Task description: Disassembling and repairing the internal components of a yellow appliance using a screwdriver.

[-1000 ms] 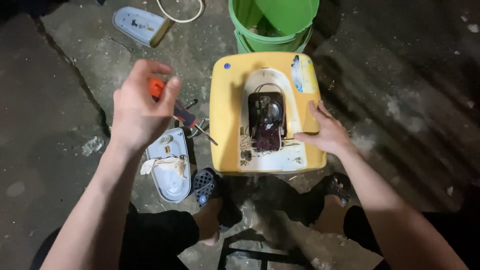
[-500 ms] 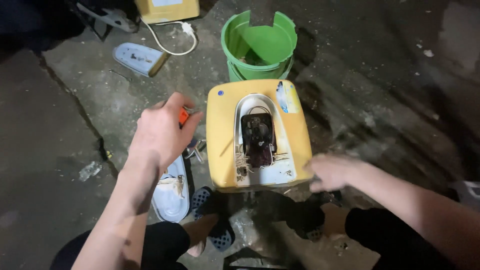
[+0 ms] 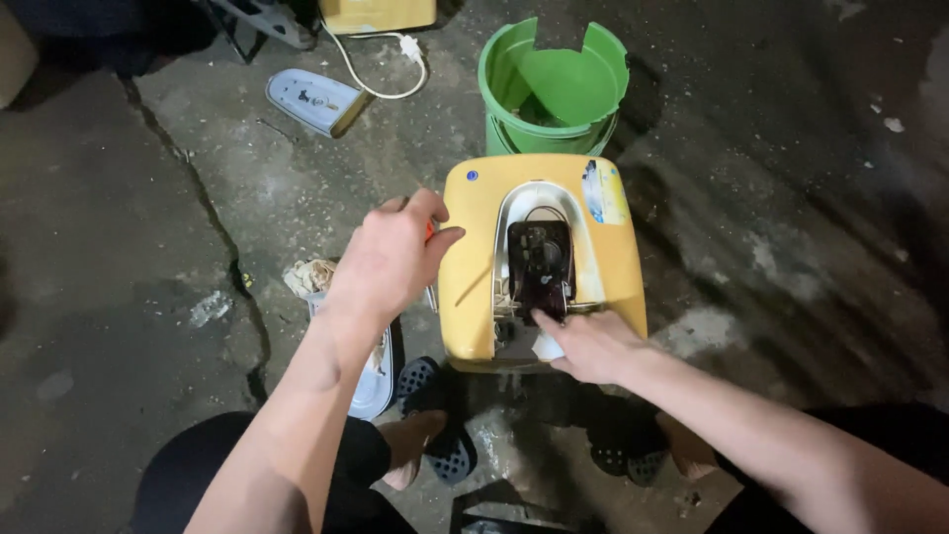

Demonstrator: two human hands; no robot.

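Bucket: green bucket [image 3: 554, 89], rim notched at the top, standing on the floor at the far end.
Cover: white cover [image 3: 314, 101], flat and pointed at one end, lying upper left, well apart from the bucket.
Cable: white cable [image 3: 371, 61] with a plug [image 3: 409, 45], curving between the cover and a yellow box [image 3: 378, 14] at the top edge.
Floor: grey concrete floor [image 3: 119, 326], stained, with a long crack [image 3: 229, 259] down the left.
Rag: crumpled rag [image 3: 308, 275] beside the crack.
Sandals: dark sandals [image 3: 445, 450] at the bottom.
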